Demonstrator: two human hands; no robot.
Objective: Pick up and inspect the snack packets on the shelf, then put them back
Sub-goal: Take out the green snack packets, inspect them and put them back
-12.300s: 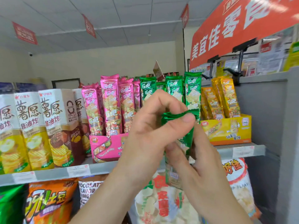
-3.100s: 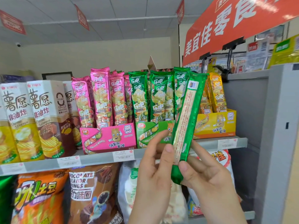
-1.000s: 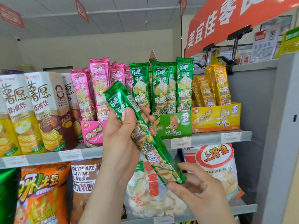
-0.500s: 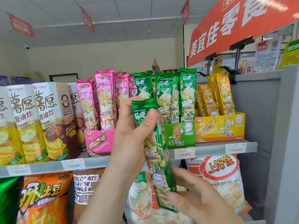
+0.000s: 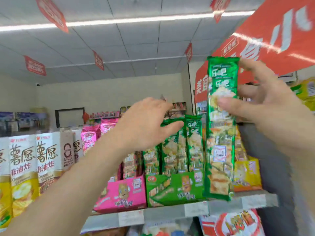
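At the right of my frame, my right hand pinches a long, glossy green foil packet upright, thumb across its front. At centre, my left hand, loosely spread and holding nothing, reaches to the crimped tops of the matching packets standing in a green cardboard box on the shelf.

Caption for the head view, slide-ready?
Right hand holds a green snack packet upright by the green display box; left hand reaches the boxed packets.

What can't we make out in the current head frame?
Head view:
- left hand: motion blur; grip on the shelved green packets unclear.
- yellow box: partly behind the held packet in the right hand.
- price tags: blurred, unreadable.
- lower-shelf bag: cut off by bottom edge.
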